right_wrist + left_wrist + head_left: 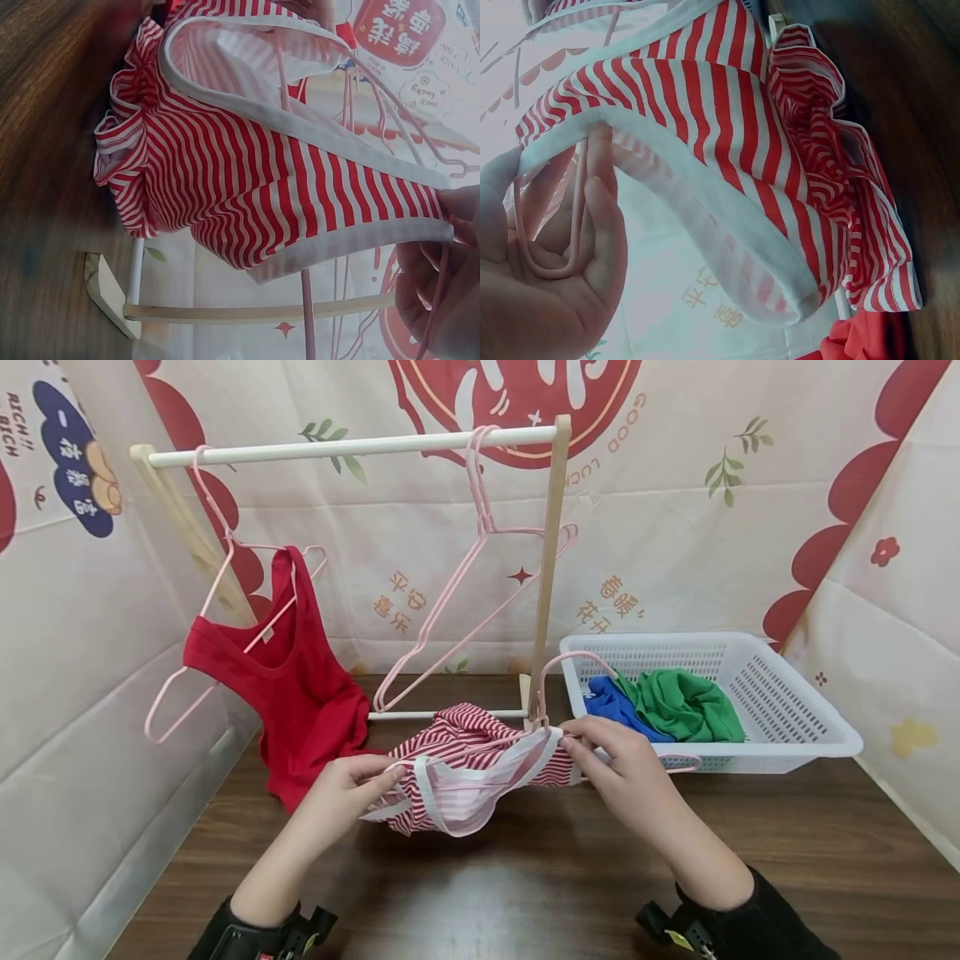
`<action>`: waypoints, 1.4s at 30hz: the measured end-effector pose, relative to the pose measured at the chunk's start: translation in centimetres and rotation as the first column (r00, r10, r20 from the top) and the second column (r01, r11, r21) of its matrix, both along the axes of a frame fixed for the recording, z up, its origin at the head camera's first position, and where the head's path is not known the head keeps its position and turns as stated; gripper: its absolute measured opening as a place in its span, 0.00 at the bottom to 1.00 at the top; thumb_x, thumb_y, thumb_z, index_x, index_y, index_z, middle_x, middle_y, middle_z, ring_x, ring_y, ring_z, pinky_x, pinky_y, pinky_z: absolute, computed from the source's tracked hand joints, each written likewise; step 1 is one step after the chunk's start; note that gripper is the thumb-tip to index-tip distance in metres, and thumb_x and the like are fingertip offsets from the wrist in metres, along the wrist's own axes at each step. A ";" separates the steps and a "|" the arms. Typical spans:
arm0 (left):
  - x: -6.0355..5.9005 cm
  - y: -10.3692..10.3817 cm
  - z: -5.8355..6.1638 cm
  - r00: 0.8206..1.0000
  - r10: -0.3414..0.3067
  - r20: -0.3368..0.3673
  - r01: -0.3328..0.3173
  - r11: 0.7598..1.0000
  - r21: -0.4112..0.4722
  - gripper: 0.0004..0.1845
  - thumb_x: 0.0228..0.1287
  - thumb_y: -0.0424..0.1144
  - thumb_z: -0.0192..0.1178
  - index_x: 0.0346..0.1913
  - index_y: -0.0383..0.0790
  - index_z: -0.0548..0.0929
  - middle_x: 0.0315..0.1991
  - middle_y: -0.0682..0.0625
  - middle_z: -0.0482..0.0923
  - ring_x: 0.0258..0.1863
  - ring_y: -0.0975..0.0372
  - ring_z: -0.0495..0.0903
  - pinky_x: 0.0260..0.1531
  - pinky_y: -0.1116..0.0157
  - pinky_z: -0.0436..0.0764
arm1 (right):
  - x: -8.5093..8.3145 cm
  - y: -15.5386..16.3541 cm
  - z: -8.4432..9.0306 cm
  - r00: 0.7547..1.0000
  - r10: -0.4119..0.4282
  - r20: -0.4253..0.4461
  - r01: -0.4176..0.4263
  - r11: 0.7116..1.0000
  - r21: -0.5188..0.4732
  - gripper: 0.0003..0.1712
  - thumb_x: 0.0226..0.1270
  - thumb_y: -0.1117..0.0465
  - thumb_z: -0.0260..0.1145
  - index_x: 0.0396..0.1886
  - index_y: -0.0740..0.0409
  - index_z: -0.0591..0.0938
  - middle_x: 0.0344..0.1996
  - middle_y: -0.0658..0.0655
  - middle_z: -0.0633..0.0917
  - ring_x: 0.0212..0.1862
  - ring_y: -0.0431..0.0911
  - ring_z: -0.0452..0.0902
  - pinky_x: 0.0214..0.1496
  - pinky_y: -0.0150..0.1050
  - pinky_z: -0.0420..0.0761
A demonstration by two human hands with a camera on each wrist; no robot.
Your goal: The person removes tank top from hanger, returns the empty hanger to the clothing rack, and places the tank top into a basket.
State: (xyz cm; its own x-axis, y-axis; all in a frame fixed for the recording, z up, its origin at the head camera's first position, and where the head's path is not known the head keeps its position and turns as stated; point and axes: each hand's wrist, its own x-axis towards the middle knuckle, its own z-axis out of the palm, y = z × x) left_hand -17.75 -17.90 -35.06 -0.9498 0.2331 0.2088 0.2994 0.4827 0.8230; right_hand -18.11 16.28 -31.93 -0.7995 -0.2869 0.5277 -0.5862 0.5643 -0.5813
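Both hands hold a red-and-white striped garment with white trim just above the wooden table. My left hand pinches its left edge together with the end of a pink hanger that runs inside the fabric. My right hand pinches the right edge and the hanger's other end; the pink hook rises above the garment. In the wrist views the striped garment hangs stretched between the hands.
A small wooden rack stands behind, with a red tank top on a pink hanger and empty pink hangers. A white basket at right holds green cloth and blue cloth. Printed sheets wall the table.
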 end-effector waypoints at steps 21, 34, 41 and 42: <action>-0.2 -0.8 0.9 0.986 0.136 0.098 -0.159 0.944 0.290 0.15 0.72 0.35 0.56 0.52 0.24 0.80 0.30 0.43 0.82 0.25 0.56 0.84 0.33 0.64 0.83 | -1.1 2.0 -0.6 0.994 -0.100 0.040 0.104 0.986 -0.131 0.10 0.72 0.61 0.62 0.46 0.58 0.85 0.35 0.53 0.84 0.39 0.40 0.72 0.40 0.27 0.71; -0.8 -2.2 0.2 0.948 0.303 0.101 -0.319 0.900 0.296 0.17 0.70 0.40 0.59 0.48 0.26 0.82 0.21 0.49 0.76 0.21 0.61 0.77 0.28 0.67 0.80 | -0.8 2.7 -0.7 0.987 -0.148 0.068 0.157 0.975 -0.158 0.12 0.73 0.59 0.60 0.48 0.60 0.85 0.41 0.56 0.85 0.42 0.37 0.74 0.42 0.24 0.71; -1.5 -2.1 0.2 0.943 0.282 0.176 -0.321 0.912 0.255 0.16 0.71 0.41 0.59 0.45 0.27 0.82 0.20 0.47 0.74 0.21 0.61 0.74 0.27 0.68 0.79 | -0.7 2.6 -0.8 0.991 -0.116 0.072 0.128 0.973 -0.193 0.12 0.73 0.61 0.60 0.49 0.61 0.84 0.42 0.56 0.85 0.43 0.36 0.74 0.43 0.23 0.72; -1.6 -2.1 0.2 0.944 0.261 0.203 -0.310 0.911 0.272 0.17 0.71 0.40 0.58 0.47 0.26 0.81 0.21 0.47 0.76 0.21 0.61 0.76 0.28 0.68 0.80 | -0.6 2.6 -0.7 0.991 -0.115 0.073 0.127 0.973 -0.192 0.12 0.73 0.61 0.60 0.48 0.61 0.84 0.41 0.56 0.85 0.43 0.37 0.74 0.43 0.24 0.72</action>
State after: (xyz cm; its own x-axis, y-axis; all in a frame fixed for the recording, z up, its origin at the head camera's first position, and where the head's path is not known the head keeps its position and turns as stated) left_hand -19.38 -19.99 -34.81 -0.9925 -0.1020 0.0675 0.0395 0.2545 0.9663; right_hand -18.74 18.86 -32.68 -0.8543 -0.0817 0.5134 -0.4806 0.5004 -0.7201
